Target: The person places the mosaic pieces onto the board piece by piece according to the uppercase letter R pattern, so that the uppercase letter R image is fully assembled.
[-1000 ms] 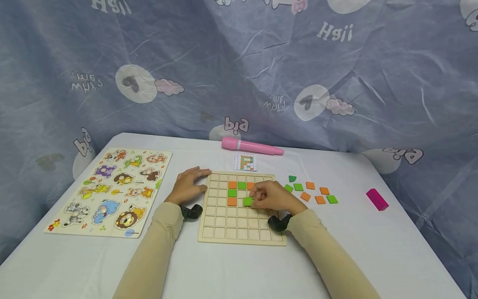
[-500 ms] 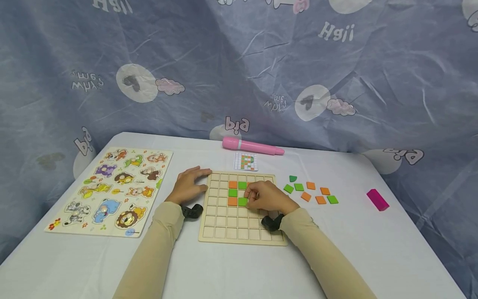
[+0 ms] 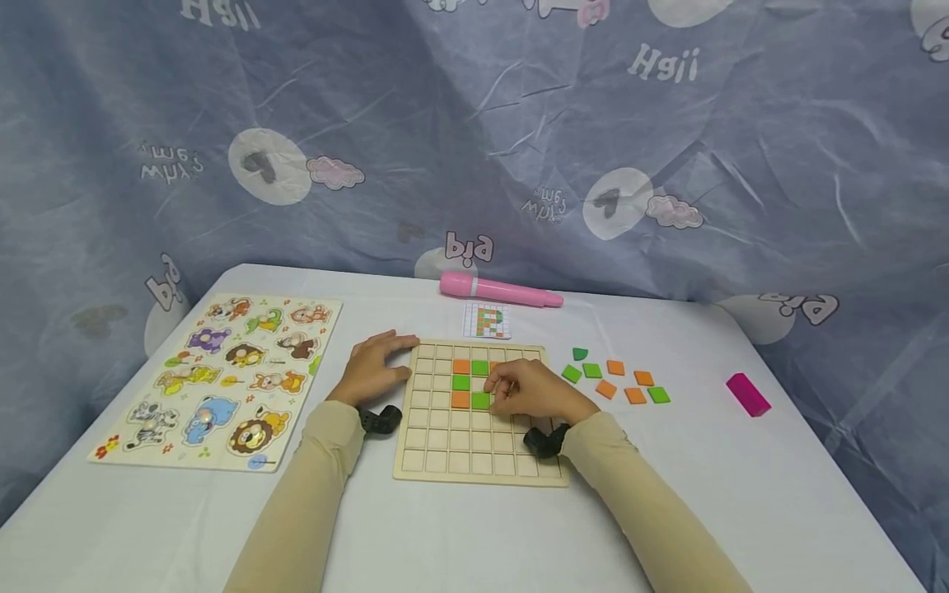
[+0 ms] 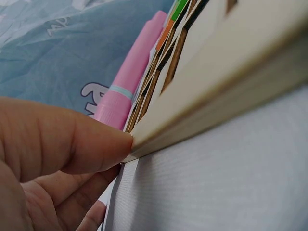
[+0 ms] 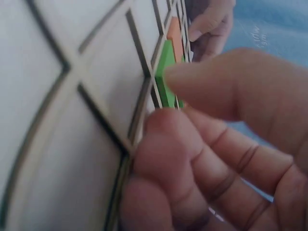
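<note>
A wooden grid board (image 3: 439, 461) lies mid-table. My left hand (image 3: 374, 369) rests at its left edge, the thumb tip against the rim in the left wrist view and the fingers extended along the table. My right hand (image 3: 539, 392), fingers curled, is over the board's right half with thumb and forefinger at a green square tile (image 3: 480, 401). In the right wrist view the thumb presses this tile, which sits slightly tilted at its cell. Left of it is an orange tile (image 3: 460, 400), with a green tile (image 3: 461, 383) above. Part of another orange tile (image 3: 494, 366) is hidden behind the right hand.
Loose orange and green tiles (image 3: 635, 396) lie right of the board. A pattern card (image 3: 487, 321) and a pink marker-shaped stick (image 3: 511, 293) lie behind it. An animal puzzle board (image 3: 222, 371) is at left, a magenta block (image 3: 749, 395) at far right.
The right hand has moved left a little, bringing the green tile from beside the orange one into the cell next to it. The left hand has stayed at the board's edge.
</note>
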A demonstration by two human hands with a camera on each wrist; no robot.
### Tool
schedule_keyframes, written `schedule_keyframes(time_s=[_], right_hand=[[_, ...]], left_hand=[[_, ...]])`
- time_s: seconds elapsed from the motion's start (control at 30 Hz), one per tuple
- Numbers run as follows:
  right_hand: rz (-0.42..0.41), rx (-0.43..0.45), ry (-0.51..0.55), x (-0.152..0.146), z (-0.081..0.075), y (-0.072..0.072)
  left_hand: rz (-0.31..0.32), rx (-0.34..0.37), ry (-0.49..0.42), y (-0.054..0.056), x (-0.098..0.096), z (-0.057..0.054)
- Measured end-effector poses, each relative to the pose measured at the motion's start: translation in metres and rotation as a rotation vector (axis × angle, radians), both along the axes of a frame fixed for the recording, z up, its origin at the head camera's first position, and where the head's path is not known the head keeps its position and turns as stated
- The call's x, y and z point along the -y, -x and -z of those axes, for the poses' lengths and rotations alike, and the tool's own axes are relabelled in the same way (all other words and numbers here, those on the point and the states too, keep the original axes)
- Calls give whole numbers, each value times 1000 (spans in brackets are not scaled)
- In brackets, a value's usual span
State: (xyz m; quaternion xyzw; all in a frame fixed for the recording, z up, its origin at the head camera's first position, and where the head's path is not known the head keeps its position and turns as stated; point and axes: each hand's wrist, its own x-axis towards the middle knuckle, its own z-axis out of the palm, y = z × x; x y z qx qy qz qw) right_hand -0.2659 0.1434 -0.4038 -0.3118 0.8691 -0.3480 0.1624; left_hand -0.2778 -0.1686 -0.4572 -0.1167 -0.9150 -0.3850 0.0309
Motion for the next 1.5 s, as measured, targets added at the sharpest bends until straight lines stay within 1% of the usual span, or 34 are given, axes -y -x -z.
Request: schedule_keyframes(time_s=[0.1,0.2,0.3,0.4,0.5,0.6,0.77,1.0,1.27,1.37,1.5], right_hand=[[-10,38,66,-11,2,1],[7,110,147,-24,3,1],[60,197,222,-40,3,-1],[133,236,268,-57,5,-2],[200,219,277,-74,6,-5],[245,200,277,-91,9,-8],[276,173,304,-117,13,-11],[335,141,311,-147,11,-17],[387,106,336,-167,14,-15],[424,102,322,-170,15,-14],[479,65,265,-171,16,-12]], left_hand=[[-3,3,2,-1,0,1],[-6,5,3,-1,1,2],[-5,5,4,-1,2,3],[-5,5,4,-1,2,3],[-3,6,2,-1,2,4],[-3,10,-1,-1,1,4],[-1,6,-4,-1,-1,3],[2,1,-1,0,-4,0],[-2,0,6,2,-2,2],[1,-4,6,2,-1,2],[2,-1,6,1,0,1]])
